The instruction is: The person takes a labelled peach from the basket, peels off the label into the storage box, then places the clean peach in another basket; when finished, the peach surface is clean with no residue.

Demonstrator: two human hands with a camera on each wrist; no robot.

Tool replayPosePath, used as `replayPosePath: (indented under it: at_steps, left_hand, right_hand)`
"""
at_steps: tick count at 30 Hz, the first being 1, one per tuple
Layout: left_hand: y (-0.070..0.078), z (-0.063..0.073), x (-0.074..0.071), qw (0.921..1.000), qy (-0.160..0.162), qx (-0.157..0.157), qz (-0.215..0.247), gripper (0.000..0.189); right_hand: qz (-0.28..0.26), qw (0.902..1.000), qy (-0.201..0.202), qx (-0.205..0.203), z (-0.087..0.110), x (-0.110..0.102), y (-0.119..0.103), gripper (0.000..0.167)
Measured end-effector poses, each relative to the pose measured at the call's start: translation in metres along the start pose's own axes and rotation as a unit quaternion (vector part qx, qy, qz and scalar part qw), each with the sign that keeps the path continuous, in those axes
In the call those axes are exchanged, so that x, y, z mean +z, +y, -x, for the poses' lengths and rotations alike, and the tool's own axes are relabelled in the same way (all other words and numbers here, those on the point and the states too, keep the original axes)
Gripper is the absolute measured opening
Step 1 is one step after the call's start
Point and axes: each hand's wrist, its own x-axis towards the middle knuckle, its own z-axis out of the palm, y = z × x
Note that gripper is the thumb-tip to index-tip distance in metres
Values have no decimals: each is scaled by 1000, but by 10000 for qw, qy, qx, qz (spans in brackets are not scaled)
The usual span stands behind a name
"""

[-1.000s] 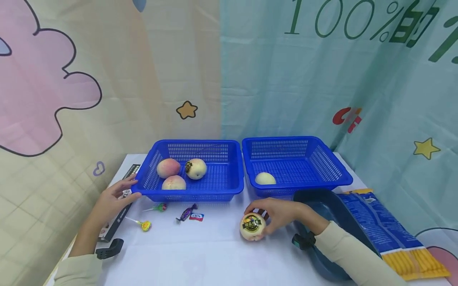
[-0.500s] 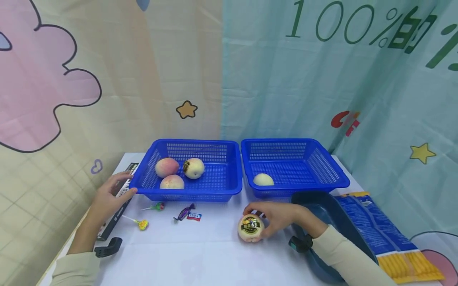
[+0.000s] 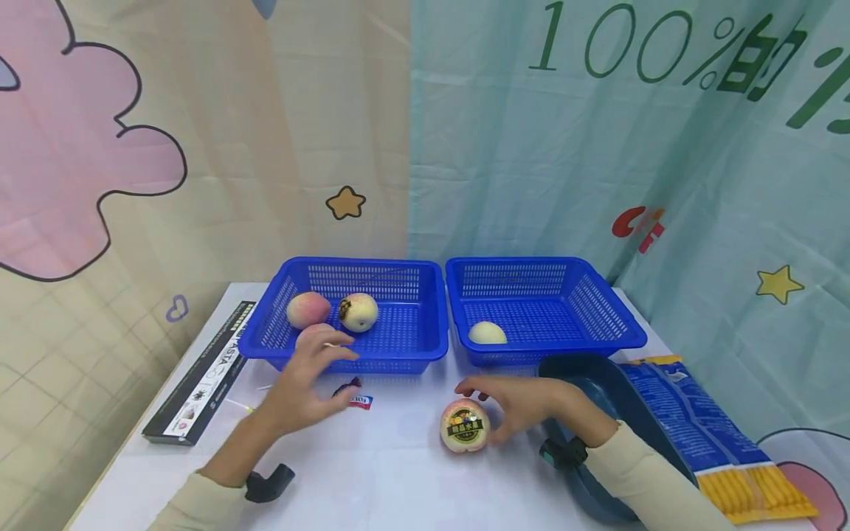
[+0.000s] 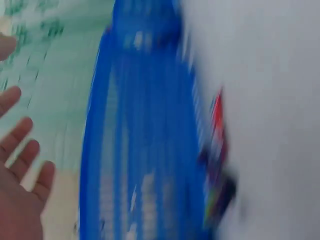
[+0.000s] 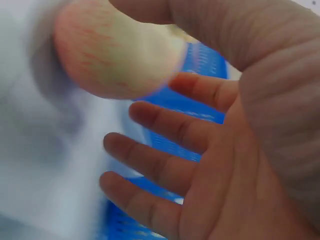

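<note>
A peach (image 3: pixel 458 436) with a round black and gold label sits on the white table. Around its right side is my right hand (image 3: pixel 531 404), fingers loosely bent and a small gap above the fruit. The right wrist view shows the peach (image 5: pixel 112 50) between thumb and forefinger, the other fingers (image 5: pixel 150 160) extended. My left hand (image 3: pixel 302 389) hovers before the left blue basket (image 3: pixel 415 364), fingers spread, holding nothing. That basket contains two peaches (image 3: pixel 308 310) in plain sight and one partly behind my fingers. A pale round fruit (image 3: pixel 488 334) lies in the right blue basket (image 3: pixel 564 348).
A red and white wrapped candy (image 3: pixel 361 402) and a partly hidden purple candy lie near my left hand, with lollipop sticks behind it. A long black and white box (image 3: pixel 202 383) stands left. At right are a dark blue tray (image 3: pixel 654 435) and a blue and yellow bag (image 3: pixel 717 435).
My left hand has left the left basket's left corner and moved right, over its front. My right hand has loosened from the labelled peach, which stays on the table.
</note>
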Motion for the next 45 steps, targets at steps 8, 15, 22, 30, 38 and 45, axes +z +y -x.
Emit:
replayPosePath:
  at_steps: [8,15,22,30,38,45]
  left_hand:
    - [38,-15,86,9231,-3043,-1839,1466,95]
    - [29,-22,131,8987,-3102,-1821,2508,79]
    - [26,-22,140,8915,-2880,-1557,3131,68]
    - [28,-15,148,8667,-2712,-1905,3729,62]
    - [29,-13,150,8586,-2715,-2013,3855,69]
    - [36,-17,151,8767,-2571,-2108,3476,73]
  right_hand:
    - [-183,9948,998,-111,11,-8,-10,29]
    - [228,9929,1098,-400,9,4,-17,14]
    - [520,9877,1432,-351,8,3,-13,9]
    - [168,9868,1600,-164,2,7,-7,5]
    - [-812,9857,1458,231,0,9,-3,9]
    - [-335,9857,1615,333,0,8,-11,8]
